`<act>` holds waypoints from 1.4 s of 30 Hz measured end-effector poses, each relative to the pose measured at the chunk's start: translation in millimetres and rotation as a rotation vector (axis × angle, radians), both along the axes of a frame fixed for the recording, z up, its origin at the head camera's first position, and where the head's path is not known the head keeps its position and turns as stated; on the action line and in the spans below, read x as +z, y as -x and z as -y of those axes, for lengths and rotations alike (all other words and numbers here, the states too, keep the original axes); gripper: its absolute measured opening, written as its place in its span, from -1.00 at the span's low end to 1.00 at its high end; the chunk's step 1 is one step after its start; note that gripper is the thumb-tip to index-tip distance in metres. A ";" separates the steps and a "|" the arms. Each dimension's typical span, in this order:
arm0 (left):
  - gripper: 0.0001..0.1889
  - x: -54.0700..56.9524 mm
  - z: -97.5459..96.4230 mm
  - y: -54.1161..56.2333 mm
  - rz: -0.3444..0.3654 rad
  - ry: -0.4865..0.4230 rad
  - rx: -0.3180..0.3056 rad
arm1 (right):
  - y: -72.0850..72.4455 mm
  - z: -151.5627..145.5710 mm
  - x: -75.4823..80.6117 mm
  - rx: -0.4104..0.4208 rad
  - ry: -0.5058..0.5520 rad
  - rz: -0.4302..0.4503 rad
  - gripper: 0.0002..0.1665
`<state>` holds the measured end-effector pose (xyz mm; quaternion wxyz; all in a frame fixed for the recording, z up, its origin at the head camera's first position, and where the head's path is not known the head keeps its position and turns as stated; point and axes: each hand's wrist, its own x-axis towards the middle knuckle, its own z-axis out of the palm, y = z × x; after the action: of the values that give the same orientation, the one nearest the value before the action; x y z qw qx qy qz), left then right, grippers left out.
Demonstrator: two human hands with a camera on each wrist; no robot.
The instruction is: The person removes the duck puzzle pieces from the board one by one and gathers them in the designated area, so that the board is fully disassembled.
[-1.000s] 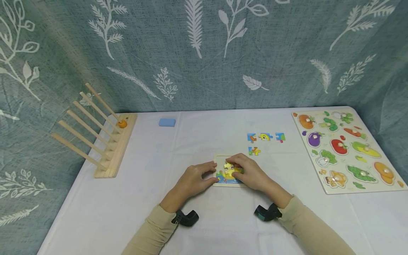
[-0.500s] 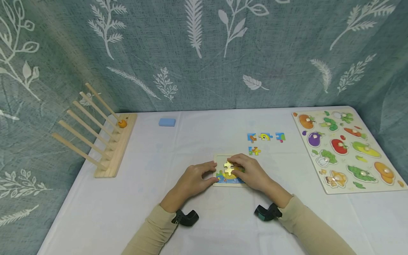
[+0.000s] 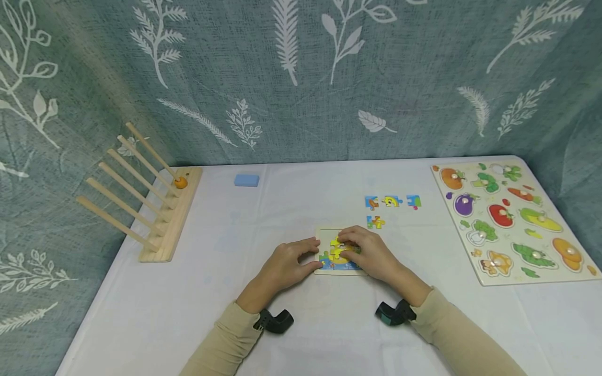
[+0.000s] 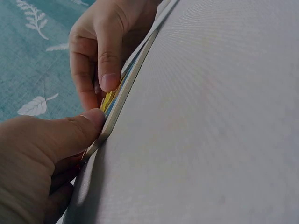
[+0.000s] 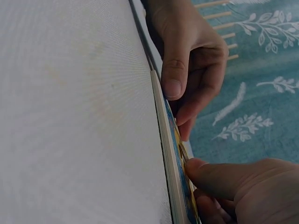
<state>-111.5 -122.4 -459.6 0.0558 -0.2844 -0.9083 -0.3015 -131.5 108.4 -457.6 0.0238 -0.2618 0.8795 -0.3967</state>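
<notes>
**Two Hands Close In On The Puzzle Tray**

Here's the left hand (image 3: 288, 263) at the left side of the puzzle tray (image 3: 324, 236), thumb and fingers holding that edge, presumably so the frame can't skid. And the right hand (image 3: 373, 257), over the tray, has its grip pinching a yellow puzzle piece (image 3: 335, 251), thumb nearer the body, fingertips on the far side; likely that leaves the knobs free to be turned and lined up. Whether the piece sits flush, I can't tell!

Beyond the tray and to its right, four loose pieces (image 3: 392, 201) lie flat on the counter (image 3: 188, 313), well spaced, perhaps so each can be read and picked singly. Farther right of the tray lies the vegetable board (image 3: 510, 239); far left of it, the peg rack (image 3: 171, 230), both leaving elbow room.
</notes>
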 end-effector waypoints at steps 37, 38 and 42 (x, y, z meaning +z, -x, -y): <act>-0.66 -1.9 0.8 -1.7 -0.029 -0.028 -0.007 | 30.2 -98.4 3.1 -0.212 -0.024 -0.112 -0.64; -0.66 -1.8 0.7 -1.8 -0.030 -0.028 -0.008 | 30.6 -99.4 2.2 -0.213 -0.026 -0.108 -0.64; -0.66 -0.7 0.2 -1.7 -0.021 -0.018 -0.006 | 30.7 -100.4 0.1 -0.220 -0.038 -0.096 -0.64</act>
<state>-109.9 -122.6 -460.4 0.0671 -0.2897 -0.9041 -0.3069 -162.3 208.8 -457.5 -0.0569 -0.1820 0.9104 -0.3672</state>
